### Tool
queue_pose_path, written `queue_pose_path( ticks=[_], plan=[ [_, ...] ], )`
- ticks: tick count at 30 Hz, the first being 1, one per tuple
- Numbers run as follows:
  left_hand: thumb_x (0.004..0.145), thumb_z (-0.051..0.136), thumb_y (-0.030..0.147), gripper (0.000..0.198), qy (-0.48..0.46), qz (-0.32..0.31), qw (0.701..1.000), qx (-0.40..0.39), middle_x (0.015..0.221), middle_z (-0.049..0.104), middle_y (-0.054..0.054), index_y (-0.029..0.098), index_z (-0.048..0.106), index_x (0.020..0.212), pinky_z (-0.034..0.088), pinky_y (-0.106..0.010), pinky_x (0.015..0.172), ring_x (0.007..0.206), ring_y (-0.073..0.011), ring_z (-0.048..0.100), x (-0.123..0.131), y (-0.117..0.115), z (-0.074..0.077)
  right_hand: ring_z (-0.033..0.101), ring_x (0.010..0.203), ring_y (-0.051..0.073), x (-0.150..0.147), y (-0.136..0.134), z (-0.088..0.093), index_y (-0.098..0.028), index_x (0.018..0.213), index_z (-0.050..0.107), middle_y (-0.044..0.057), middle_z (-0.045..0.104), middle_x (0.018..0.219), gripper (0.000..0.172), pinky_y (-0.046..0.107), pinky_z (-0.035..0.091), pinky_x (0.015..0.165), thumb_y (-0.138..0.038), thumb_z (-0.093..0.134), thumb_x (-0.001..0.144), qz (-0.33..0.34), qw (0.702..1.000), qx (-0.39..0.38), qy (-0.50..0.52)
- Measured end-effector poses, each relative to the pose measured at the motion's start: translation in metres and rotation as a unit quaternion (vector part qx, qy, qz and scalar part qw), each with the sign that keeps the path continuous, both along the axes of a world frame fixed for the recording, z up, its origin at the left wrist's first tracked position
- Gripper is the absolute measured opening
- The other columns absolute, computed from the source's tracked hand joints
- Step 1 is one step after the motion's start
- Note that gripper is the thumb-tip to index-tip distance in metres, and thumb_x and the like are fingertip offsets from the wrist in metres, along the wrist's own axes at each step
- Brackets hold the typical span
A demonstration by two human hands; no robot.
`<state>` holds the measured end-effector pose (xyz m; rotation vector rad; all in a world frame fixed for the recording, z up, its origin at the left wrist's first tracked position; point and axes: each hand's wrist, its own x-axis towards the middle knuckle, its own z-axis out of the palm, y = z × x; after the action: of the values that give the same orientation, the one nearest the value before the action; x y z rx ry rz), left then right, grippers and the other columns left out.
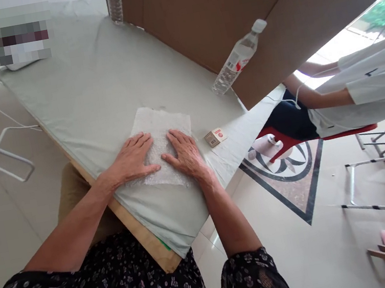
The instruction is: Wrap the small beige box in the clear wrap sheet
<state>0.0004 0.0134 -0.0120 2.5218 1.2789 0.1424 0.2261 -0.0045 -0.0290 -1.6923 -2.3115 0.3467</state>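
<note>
A sheet of bubble wrap (158, 120) lies flat on the cloth-covered table (81, 84), near its front corner. My left hand (133, 159) rests on the left part of the sheet, fingers stretched out. On the right part lies my right hand (185, 155), palm down with its fingers extended. Neither hand grips anything. Just right of the sheet sits a small brown-and-cream box (215, 137) with red print.
A clear plastic bottle (237, 61) stands before a large brown cardboard panel (192, 15); another bottle (114, 1) is at its far end. A person in a white shirt (382, 80) sits to the right. A wooden table corner (166, 260) points toward me.
</note>
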Motion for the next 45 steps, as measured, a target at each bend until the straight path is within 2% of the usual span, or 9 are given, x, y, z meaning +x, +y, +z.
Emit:
queue_pose_path(
  ticks=[5,9,12,14,16,21,25,29,45],
  plan=[
    [0.089,0.061,0.067,0.096,0.005,0.016,1.0,0.001,0.175,0.03,-0.018,0.012,0.036,0.164,0.016,-0.052,0.134,0.164,-0.0357,0.023,-0.01,-0.005,-0.009,0.046,0.153,0.031,0.006,-0.002,-0.003,-0.018,0.147,0.058,0.018,0.055,0.16,0.056,0.054,0.032,0.127,-0.048,0.06,0.1,-0.012,0.998,0.042,0.054],
    [0.087,0.063,0.07,0.099,-0.006,0.016,1.0,0.0,0.174,0.032,-0.017,0.014,0.036,0.164,0.015,-0.053,0.134,0.164,-0.0363,0.024,-0.01,-0.006,-0.008,0.054,0.144,0.032,0.028,-0.013,0.006,-0.024,0.122,0.07,0.013,0.067,0.143,0.03,0.06,0.034,0.122,-0.039,0.056,0.101,-0.12,0.974,0.163,0.103],
    [0.085,0.065,0.071,0.1,-0.024,0.016,1.0,0.005,0.174,0.032,-0.015,0.018,0.035,0.164,0.015,-0.054,0.133,0.163,-0.0368,0.024,-0.01,-0.006,-0.01,0.049,0.145,0.037,0.061,-0.016,0.007,-0.025,0.133,0.063,0.016,0.056,0.154,0.043,0.068,0.033,0.118,-0.041,0.062,0.094,-0.249,0.936,0.225,0.11],
    [0.084,0.067,0.07,0.101,-0.027,0.019,0.999,0.005,0.174,0.032,-0.016,0.018,0.034,0.165,0.014,-0.054,0.133,0.163,-0.037,0.024,-0.01,-0.006,-0.009,0.05,0.142,0.041,0.083,-0.014,0.001,-0.02,0.14,0.056,0.022,0.055,0.153,0.061,0.071,0.037,0.114,-0.043,0.069,0.085,-0.314,0.924,0.193,0.104],
    [0.084,0.067,0.069,0.102,-0.025,0.022,0.999,0.0,0.174,0.032,-0.017,0.016,0.033,0.165,0.014,-0.053,0.133,0.163,-0.0367,0.024,-0.01,-0.006,-0.008,0.06,0.129,0.038,0.098,-0.012,-0.005,-0.018,0.138,0.057,0.021,0.065,0.138,0.062,0.068,0.042,0.11,-0.041,0.068,0.082,-0.335,0.924,0.147,0.114],
    [0.084,0.067,0.07,0.106,-0.023,0.016,1.0,-0.011,0.175,0.03,-0.017,0.015,0.029,0.166,0.013,-0.052,0.134,0.164,-0.0366,0.021,-0.01,-0.007,-0.005,0.069,0.104,0.025,0.076,-0.019,0.004,-0.025,0.139,0.059,0.01,0.075,0.126,0.058,0.046,0.057,0.094,-0.04,0.068,0.084,-0.235,0.939,0.152,0.201],
    [0.084,0.067,0.068,0.104,-0.028,0.024,0.999,0.006,0.174,0.031,-0.018,0.014,0.031,0.165,0.014,-0.053,0.133,0.163,-0.0371,0.024,-0.01,-0.006,-0.008,0.069,0.116,0.023,0.021,-0.025,0.018,-0.027,0.145,0.057,0.008,0.071,0.139,0.06,0.043,0.056,0.102,-0.035,0.07,0.087,-0.07,0.963,0.12,0.229],
    [0.082,0.071,0.064,0.104,-0.04,0.027,0.999,0.009,0.173,0.034,-0.017,0.015,0.033,0.165,0.015,-0.051,0.133,0.163,-0.0355,0.026,-0.009,-0.007,-0.009,0.063,0.132,0.028,-0.011,-0.018,0.009,-0.024,0.148,0.057,0.011,0.068,0.146,0.062,0.048,0.049,0.114,-0.026,0.07,0.088,0.023,0.982,0.047,0.179],
    [0.082,0.072,0.061,0.102,-0.065,0.019,0.998,0.002,0.172,0.035,-0.019,0.015,0.035,0.164,0.014,-0.054,0.134,0.163,-0.036,0.027,-0.011,-0.005,-0.012,0.059,0.139,0.03,-0.011,-0.014,0.004,-0.02,0.152,0.053,0.013,0.064,0.151,0.067,0.052,0.043,0.119,-0.024,0.066,0.087,0.044,0.987,0.012,0.155]
  ],
)
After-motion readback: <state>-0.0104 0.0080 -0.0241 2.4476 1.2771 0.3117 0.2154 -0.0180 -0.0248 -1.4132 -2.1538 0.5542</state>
